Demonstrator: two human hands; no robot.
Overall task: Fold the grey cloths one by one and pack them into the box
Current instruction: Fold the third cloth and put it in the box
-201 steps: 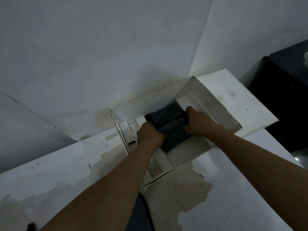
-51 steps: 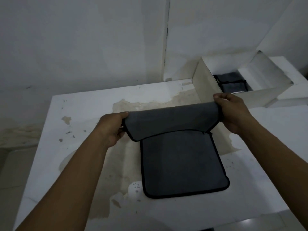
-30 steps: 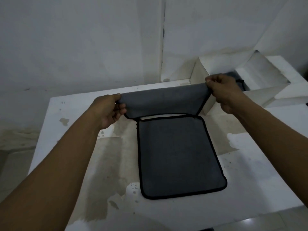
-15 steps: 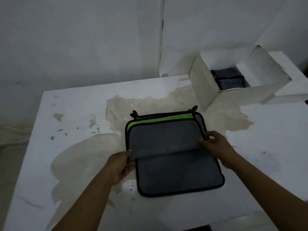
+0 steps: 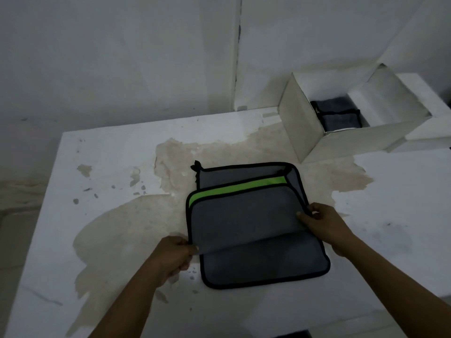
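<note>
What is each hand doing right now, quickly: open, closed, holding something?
Left hand: pinches the left corner of the grey cloth, on its folded-over flap.
Right hand: pinches the same flap's right corner.

Whatever lies under the top grey cloth (image 5: 244, 223) is largely concealed; only a green strip (image 5: 234, 189) and a grey margin (image 5: 244, 173) are exposed beyond its far edge. To its far right, folded cloths (image 5: 339, 118) are partly masked by the box (image 5: 300, 128) wall; their number cannot be determined. Both forearms (image 5: 136, 301) are cut off at the lower frame edge.
</note>
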